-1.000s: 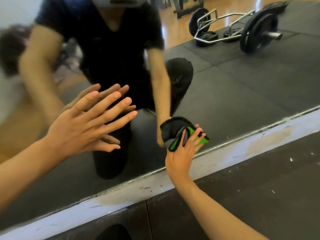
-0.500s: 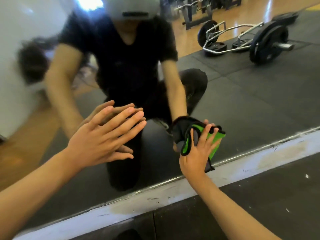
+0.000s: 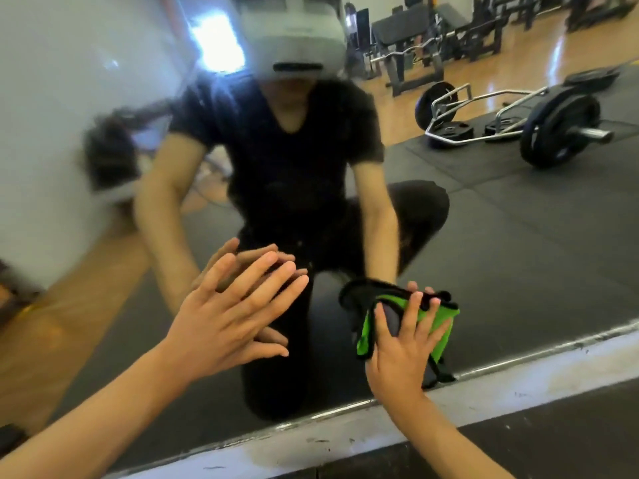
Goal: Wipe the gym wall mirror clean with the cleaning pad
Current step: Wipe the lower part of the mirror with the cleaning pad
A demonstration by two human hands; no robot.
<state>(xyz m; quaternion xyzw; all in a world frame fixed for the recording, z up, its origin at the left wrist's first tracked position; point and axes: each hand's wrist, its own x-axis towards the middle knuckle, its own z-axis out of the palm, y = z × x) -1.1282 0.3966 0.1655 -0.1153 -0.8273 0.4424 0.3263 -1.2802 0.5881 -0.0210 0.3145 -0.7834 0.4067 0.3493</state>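
Change: the pad is a little higher on the mirror than a second ago, when it was nearer the bottom edge; the right hand has pushed it up and opened more over it.
Meaning: I judge the wiping stroke is going on, still on the low part of the glass; most of the mirror above is not yet covered.
Pad: green and black, folded, flat against the glass, just above the bottom edge, right of the middle.
Right hand: fingers straight and spread, palm pressing the pad to the mirror; nothing is curled around it.
Left hand: flat on the glass, fingers straight and close together, holding nothing; it seems to support the person.
Arms: both reach forward and up from the lower corners, the right one steeper.
Below: a worn white strip runs under the mirror's bottom edge.
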